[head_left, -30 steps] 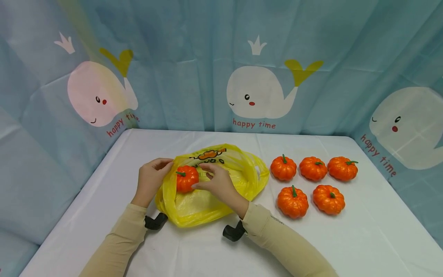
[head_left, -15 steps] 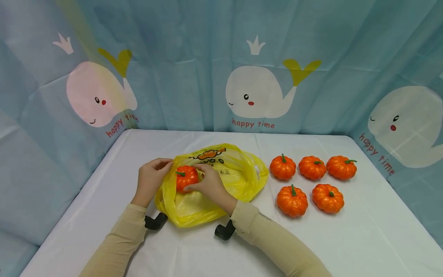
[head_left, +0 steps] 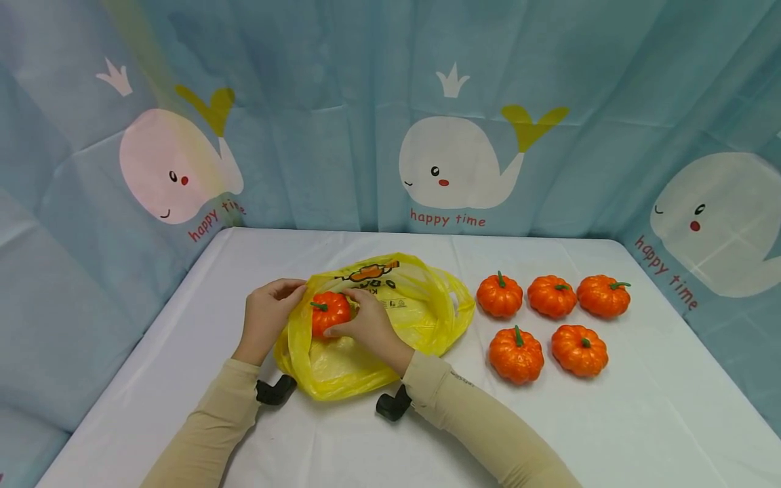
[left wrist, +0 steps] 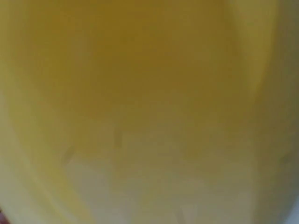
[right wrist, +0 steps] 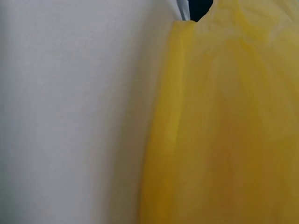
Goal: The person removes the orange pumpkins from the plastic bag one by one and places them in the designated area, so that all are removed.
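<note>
A yellow plastic bag (head_left: 329, 386) lies on the table with its mouth spread. Inside its left part sits a small orange pumpkin (head_left: 326, 315) with a green stem. My left hand (head_left: 266, 315) pinches the bag's rim at the upper left. From the right, my right hand (head_left: 372, 329) reaches into the bag and grips the pumpkin, thumb at its front and fingers behind. The bag's yellow film (left wrist: 154, 93) fills the left wrist view, blurred. In the right wrist view the bag's edge (right wrist: 173, 116) stands beside white cloth; neither wrist view shows the fingers.
Several more orange pumpkins stand in two rows right of the bag, among them a front one (head_left: 516, 356) and a far right one (head_left: 604, 297). A white cloth (head_left: 342, 447) covers the table. A blue whale-print curtain (head_left: 342, 169) closes off the back.
My right hand has moved left, closing in around the pumpkin in the bag. The left hand stays at the bag's rim, and the pumpkins have not visibly moved.
</note>
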{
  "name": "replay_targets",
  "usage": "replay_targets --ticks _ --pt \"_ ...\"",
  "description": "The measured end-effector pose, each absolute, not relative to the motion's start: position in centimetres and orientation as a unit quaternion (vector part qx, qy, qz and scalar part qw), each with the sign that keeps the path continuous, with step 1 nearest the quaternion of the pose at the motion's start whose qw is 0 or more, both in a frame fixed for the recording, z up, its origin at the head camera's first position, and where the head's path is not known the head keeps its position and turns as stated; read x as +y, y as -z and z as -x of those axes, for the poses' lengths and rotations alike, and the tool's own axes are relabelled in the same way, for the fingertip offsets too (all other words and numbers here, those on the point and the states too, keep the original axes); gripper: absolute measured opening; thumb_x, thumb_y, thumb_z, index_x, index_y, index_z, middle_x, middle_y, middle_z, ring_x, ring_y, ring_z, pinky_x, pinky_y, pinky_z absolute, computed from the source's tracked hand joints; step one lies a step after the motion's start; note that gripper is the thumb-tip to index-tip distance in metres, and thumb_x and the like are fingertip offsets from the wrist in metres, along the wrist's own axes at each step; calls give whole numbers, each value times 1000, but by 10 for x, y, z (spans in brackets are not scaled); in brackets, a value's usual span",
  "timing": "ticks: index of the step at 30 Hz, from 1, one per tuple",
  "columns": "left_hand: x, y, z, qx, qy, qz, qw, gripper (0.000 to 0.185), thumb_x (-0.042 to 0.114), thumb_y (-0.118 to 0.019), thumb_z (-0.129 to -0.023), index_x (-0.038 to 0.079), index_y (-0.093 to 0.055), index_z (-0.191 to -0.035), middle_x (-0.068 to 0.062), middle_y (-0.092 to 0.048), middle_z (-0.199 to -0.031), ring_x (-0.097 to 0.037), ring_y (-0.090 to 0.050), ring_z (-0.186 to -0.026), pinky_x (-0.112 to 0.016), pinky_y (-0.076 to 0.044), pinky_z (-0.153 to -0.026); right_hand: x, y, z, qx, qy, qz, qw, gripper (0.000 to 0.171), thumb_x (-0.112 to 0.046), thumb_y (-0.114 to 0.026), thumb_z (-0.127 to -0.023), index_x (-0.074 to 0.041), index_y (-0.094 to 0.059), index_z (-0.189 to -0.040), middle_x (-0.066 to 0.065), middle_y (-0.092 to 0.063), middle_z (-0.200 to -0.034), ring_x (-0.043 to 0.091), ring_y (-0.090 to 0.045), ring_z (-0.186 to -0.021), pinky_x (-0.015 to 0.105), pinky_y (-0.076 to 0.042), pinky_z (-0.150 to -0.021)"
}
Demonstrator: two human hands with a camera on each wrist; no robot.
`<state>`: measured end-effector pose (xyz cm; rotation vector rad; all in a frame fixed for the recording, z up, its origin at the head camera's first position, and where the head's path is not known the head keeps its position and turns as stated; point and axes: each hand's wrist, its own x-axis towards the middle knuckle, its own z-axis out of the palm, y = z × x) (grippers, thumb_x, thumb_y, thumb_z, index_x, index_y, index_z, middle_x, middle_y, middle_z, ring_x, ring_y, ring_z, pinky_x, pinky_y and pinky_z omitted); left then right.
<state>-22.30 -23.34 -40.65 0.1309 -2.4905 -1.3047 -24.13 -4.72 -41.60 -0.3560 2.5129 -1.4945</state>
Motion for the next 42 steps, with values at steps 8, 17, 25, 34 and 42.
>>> replay_targets --ticks 8,17,25,34,42 --pt "-233 405 222 -873 459 -51 157 28 27 -64 -97 6 -75 -112 -15 -74 -112 -27 -68 -102 -2 -44 -75 -49 419 243 847 507 127 100 79 -23 -89 -74 -8 -52 -143 9 -51 -149 27 -48 -136 42 -42 -113" --pt "-233 404 222 -871 464 -54 154 28 28 -64 -98 6 -74 -113 -15 -74 -113 -27 -67 -103 -3 -45 -75 -52 421 245 842 513 131 103 80 -23 -89 -74 -10 -51 -143 8 -52 -147 26 -49 -135 42 -42 -114" --pt "-232 403 221 -873 459 -55 154 27 26 -64 -97 5 -74 -112 -15 -74 -111 -27 -67 -102 -3 -44 -74 -53 422 245 837 521 132 105 80 -22 -88 -75 -9 -51 -144 9 -53 -147 25 -51 -134 41 -42 -113" --pt "-232 403 221 -872 461 -47 157 27 26 -65 -97 6 -75 -112 -15 -74 -110 -27 -67 -102 -4 -45 -74 -51 420 243 836 528 111 99 78 -19 -89 -74 -10 -53 -143 8 -55 -145 25 -53 -131 42 -44 -112" --pt "-233 402 220 -873 458 -47 159 27 26 -64 -97 6 -75 -112 -15 -75 -110 -27 -67 -101 -4 -45 -74 -42 421 243 829 541 96 105 78 -19 -88 -74 -12 -53 -143 8 -54 -146 26 -53 -131 43 -46 -109"
